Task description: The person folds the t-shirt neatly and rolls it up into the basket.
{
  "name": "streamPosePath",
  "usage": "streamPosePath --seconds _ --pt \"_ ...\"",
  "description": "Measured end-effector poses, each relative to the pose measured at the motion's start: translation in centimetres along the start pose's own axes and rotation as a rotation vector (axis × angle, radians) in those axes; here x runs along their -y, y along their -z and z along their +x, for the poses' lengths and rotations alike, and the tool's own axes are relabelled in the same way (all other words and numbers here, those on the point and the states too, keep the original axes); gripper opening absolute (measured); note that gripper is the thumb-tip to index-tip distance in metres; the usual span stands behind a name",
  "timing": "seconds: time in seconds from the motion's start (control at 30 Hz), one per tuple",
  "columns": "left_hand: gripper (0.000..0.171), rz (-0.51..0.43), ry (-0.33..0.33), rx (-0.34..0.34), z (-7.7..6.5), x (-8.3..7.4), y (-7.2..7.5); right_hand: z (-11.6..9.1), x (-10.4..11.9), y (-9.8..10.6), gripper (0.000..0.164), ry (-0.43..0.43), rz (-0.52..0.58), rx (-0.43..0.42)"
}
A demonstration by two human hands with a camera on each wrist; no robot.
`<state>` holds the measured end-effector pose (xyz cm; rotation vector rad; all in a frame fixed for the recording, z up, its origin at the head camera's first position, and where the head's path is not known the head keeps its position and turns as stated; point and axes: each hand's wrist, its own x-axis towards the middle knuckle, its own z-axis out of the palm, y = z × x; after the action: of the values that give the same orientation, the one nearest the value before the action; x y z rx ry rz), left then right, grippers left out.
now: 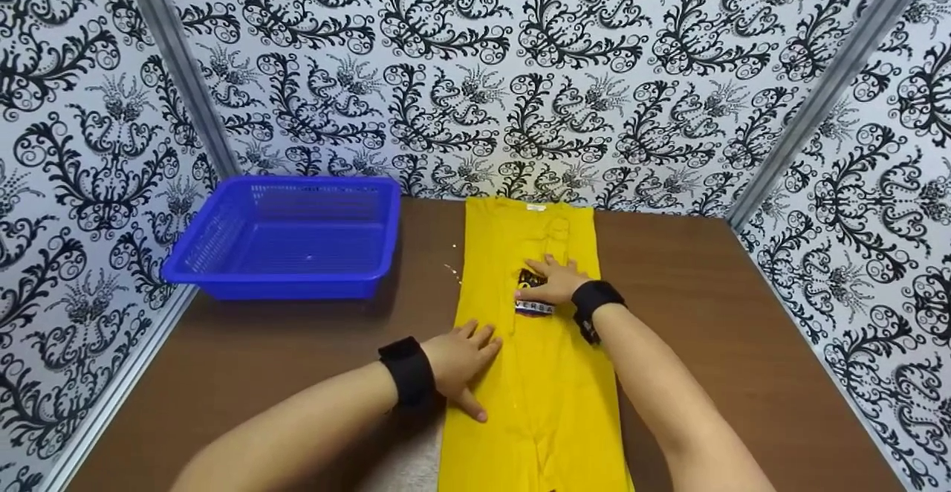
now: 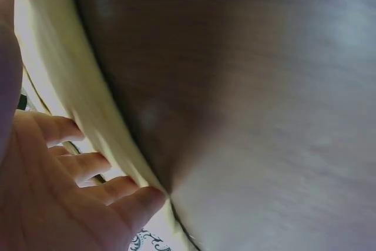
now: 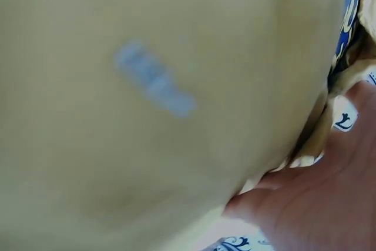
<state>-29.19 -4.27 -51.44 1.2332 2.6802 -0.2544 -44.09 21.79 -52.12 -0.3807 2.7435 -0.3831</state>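
Head: blue plastic basket (image 1: 290,288) on the tabletop (image 1: 691,291), left side near the back wall; slotted bottom visible inside. Yellow garment (image 1: 553,362), folded long and narrow, lies right of the basket, apart from it. Left hand (image 1: 455,362) spread on the garment's left edge; right hand (image 1: 557,282) spread higher up, partly covering the dark print (image 1: 535,308).

Left wrist: left fingers (image 2: 91,166) apart at the cloth edge, tabletop alongside.

Right wrist: cloth fills most; blurred pale-blue mark (image 3: 154,79); right fingertips mostly hidden.
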Motion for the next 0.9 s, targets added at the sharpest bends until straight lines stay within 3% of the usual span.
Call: streamPosePath --seconds 0.23,0.47,0.63,0.9 --pt "0.114 -0.033 -0.033 -0.025 -1.7 0.1 -1.6 -4.8 -1.6 -0.2 0.090 0.184 0.119 0.023" --pt "0.118 -0.028 -0.108 -0.023 -4.5 -0.6 -1.4 -11.5 -2.0 -0.7 0.093 0.311 0.007 -0.050" --pt "0.118 -0.057 -0.194 -0.024 -6.3 -1.1 -1.1 -15.8 -1.5 -2.1 0.084 0.395 -0.076 -0.077" --pt "0.109 -0.083 -0.260 -0.050 -7.5 -1.1 -2.0 -21.2 -0.9 -4.9 0.069 0.545 -0.130 -0.102"
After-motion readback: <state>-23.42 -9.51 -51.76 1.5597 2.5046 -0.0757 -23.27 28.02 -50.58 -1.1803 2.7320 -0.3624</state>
